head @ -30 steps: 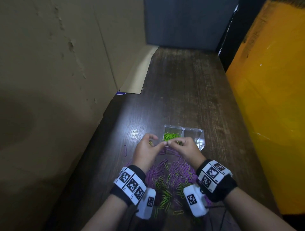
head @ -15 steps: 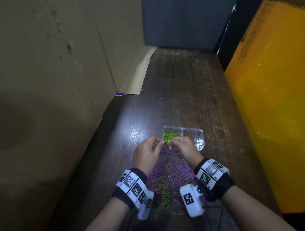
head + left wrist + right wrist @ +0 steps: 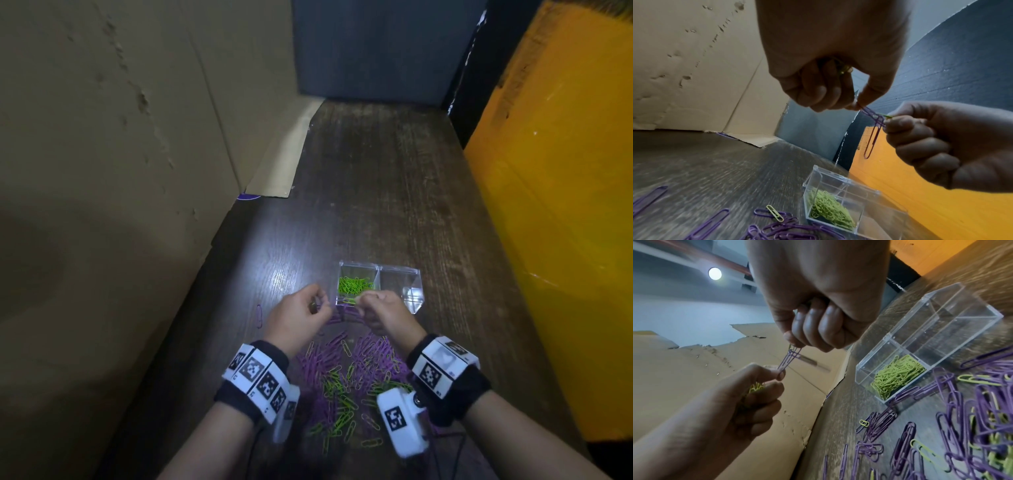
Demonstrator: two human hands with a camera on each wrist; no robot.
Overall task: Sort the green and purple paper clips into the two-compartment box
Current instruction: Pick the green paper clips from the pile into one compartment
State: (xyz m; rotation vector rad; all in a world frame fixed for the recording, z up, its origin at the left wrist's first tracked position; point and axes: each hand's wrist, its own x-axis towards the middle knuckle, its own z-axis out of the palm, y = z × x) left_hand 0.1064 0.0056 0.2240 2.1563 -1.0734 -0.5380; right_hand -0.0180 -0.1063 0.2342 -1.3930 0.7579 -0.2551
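Note:
My left hand [image 3: 320,305] and right hand [image 3: 363,302] hover just in front of the clear two-compartment box [image 3: 416,274]. Between them stretches a small tangle of purple paper clips [image 3: 874,117]. The left hand [image 3: 856,104] pinches one end, while its palm also holds a bunch of green clips [image 3: 756,387]. My right hand [image 3: 794,345] pinches the other end, where a green clip tip [image 3: 887,115] shows; one purple clip [image 3: 871,142] dangles there. Green clips [image 3: 352,286] fill the box's left compartment. The right compartment [image 3: 400,282] looks empty. A mixed pile of purple and green clips [image 3: 349,373] lies under my wrists.
A cardboard wall [image 3: 120,171] runs along the table's left side and a yellow panel [image 3: 565,205] along the right. A dark panel [image 3: 376,51] closes the far end. One stray purple clip [image 3: 259,315] lies left of my left hand. The wooden table [image 3: 376,188] extends beyond the box.
My fingertips, which were touching a second ago, have drawn apart, with the linked clips now stretched between them. The box and pile have not moved.

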